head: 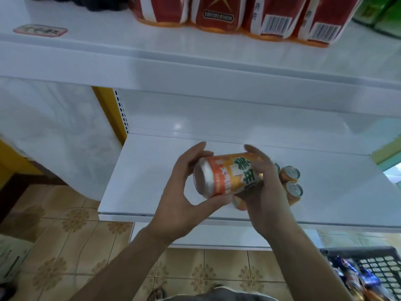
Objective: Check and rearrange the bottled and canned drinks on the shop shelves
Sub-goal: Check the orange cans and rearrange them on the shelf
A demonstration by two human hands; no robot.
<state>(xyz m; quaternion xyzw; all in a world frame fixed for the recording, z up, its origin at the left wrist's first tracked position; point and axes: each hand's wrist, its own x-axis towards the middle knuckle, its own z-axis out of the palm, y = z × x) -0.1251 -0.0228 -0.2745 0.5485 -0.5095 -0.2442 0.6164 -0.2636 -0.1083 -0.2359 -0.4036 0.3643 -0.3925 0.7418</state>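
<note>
1. A black crate [373, 263] holding drinks is noted at the near right, on the tiled floor [65, 246].
2. The left hand [180, 205] is curled round the left end of an orange can [227, 177], thumb beneath. The right hand [264, 192] is wrapped round the opposite end.
3. The can is held above the front of the lower shelf [141, 170]. Its long axis lies roughly level, left to right, with a silver end turned leftward toward the camera.
4. Upright cans [291, 173] are seen on that shelf, just behind the right hand.
5. Red-labelled bottles [217, 16] are stood on the upper shelf [86, 51].
</note>
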